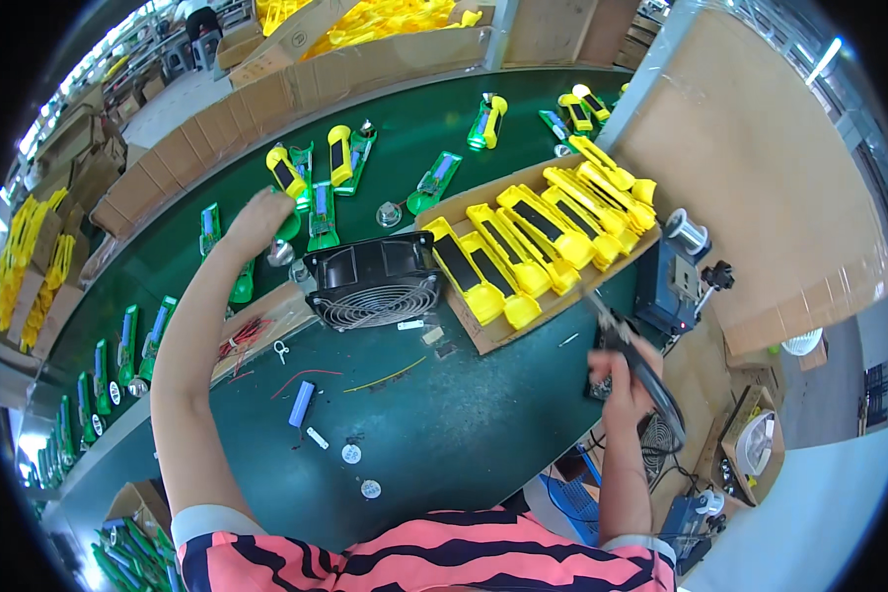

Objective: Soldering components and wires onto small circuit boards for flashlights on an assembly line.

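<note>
My left hand (262,221) reaches out over the green belt at the far left. Its fingers are drawn together beside a yellow shell with a dark panel (286,173) and a green casing (321,219); what they grip, if anything, is hidden. In my right hand (626,387) is a soldering iron (633,357) with a dark handle, its tip pointing up and away toward a cardboard tray (483,340). That tray holds several yellow shells (511,242) with dark panels, laid in a slanting row.
A black fan (370,278) stands by the tray. Right of it is a solder spool (687,235) on a blue unit (667,286). A blue cylindrical cell (302,404) and wire scraps (385,375) lie on the table. Green casings (128,340) line the belt; a cardboard partition (760,178) rises right.
</note>
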A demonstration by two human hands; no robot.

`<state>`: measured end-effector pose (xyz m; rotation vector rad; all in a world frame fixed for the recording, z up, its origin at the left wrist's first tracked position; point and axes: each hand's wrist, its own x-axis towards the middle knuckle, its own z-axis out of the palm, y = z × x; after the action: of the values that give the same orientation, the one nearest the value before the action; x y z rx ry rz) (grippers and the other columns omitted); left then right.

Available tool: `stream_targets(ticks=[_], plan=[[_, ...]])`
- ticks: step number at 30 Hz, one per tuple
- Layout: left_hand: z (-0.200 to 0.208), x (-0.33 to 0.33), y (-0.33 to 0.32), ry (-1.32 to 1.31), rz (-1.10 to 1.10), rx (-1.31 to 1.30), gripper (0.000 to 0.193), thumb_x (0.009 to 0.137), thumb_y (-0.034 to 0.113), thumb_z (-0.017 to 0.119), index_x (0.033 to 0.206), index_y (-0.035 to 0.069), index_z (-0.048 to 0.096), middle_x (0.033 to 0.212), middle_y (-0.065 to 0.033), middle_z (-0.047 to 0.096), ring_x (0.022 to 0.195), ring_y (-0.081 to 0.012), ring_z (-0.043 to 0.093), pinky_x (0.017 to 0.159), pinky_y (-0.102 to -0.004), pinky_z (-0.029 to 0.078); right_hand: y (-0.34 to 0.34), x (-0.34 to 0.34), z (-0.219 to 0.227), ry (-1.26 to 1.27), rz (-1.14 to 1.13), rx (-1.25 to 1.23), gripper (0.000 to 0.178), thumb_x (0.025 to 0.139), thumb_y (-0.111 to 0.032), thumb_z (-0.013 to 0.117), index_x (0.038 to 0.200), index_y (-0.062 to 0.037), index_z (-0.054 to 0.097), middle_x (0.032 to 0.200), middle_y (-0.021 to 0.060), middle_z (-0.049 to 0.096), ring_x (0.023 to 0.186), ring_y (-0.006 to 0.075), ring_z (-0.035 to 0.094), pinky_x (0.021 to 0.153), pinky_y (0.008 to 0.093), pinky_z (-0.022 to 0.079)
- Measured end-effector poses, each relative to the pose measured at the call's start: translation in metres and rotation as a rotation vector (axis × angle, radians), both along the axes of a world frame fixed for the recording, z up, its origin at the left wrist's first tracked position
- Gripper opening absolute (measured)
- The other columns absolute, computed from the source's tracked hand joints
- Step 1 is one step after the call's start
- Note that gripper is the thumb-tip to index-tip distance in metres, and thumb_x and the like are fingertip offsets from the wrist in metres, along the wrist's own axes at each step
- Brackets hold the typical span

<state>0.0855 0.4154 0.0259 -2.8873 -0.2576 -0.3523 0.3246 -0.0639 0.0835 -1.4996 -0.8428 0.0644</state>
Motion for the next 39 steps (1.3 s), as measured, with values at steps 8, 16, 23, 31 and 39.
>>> stream_targets(ticks=[8, 16, 23, 31, 39], plan=[[0.17, -0.003, -0.2, -0.096, 0.027, -0.056, 0.08, 0.056, 0.014, 0.072, 0.125, 0.009, 0.033, 0.073, -0.0145, 0.055, 0.069, -0.0312, 0.055, 0.066, -0.0408, 0.045, 0.081, 0.103, -0.017, -0.783, -0.081, -0.546, 0.065, 0.066, -0.006, 0.067, 0.121, -0.0101, 0.033, 0.105, 0.0116, 0.055, 0.106, 0.0268, 0.049, 0.099, 0.053, 0.021], [0.041, -0.061, -0.404, 0.335, -0.158, -0.246, 0.075, 0.056, 0.056, 0.063, 0.114, 0.012, 0.046, 0.052, -0.0003, 0.044, 0.048, -0.0178, 0.047, 0.05, -0.0291, 0.032, 0.108, 0.135, -0.054, -0.686, -0.003, -0.497, 0.042, 0.075, 0.003, 0.043, 0.114, -0.0096, 0.041, 0.099, 0.0164, 0.056, 0.093, 0.0351, 0.054, 0.076, 0.041, 0.042], [0.03, -0.081, -0.412, -0.008, -0.079, -1.01, 0.034, 0.068, 0.019, 0.067, 0.1, 0.011, 0.056, 0.109, -0.0155, 0.049, 0.1, -0.0322, 0.05, 0.082, -0.0402, 0.043, 0.024, 0.03, 0.011, -0.477, 0.094, -0.296, 0.043, 0.074, 0.006, 0.053, 0.115, -0.0092, 0.055, 0.121, 0.0064, 0.038, 0.077, 0.0111, 0.05, 0.074, 0.022, 0.043], [0.016, -0.088, -0.442, -1.199, 0.625, -1.606, 0.016, 0.079, -0.001, 0.055, 0.092, 0.0, 0.064, 0.092, -0.0077, 0.058, 0.083, -0.0147, 0.053, 0.076, -0.0267, 0.042, -0.051, -0.08, -0.067, -0.409, 0.744, -0.429, 0.036, 0.069, 0.0, 0.066, 0.101, -0.0051, 0.052, 0.087, 0.0138, 0.058, 0.074, 0.0285, 0.058, 0.065, 0.0331, 0.046], [0.018, -0.096, -0.409, -0.285, 0.454, -0.516, 0.005, 0.065, 0.005, 0.059, 0.068, 0.008, 0.061, 0.069, -0.0037, 0.052, 0.077, -0.022, 0.05, 0.074, -0.0335, 0.039, -0.039, -0.106, -0.046, -0.497, 0.803, -0.126, 0.03, 0.069, -0.003, 0.067, 0.096, -0.0035, 0.054, 0.074, 0.007, 0.062, 0.067, 0.0224, 0.061, 0.086, 0.0448, 0.044]])
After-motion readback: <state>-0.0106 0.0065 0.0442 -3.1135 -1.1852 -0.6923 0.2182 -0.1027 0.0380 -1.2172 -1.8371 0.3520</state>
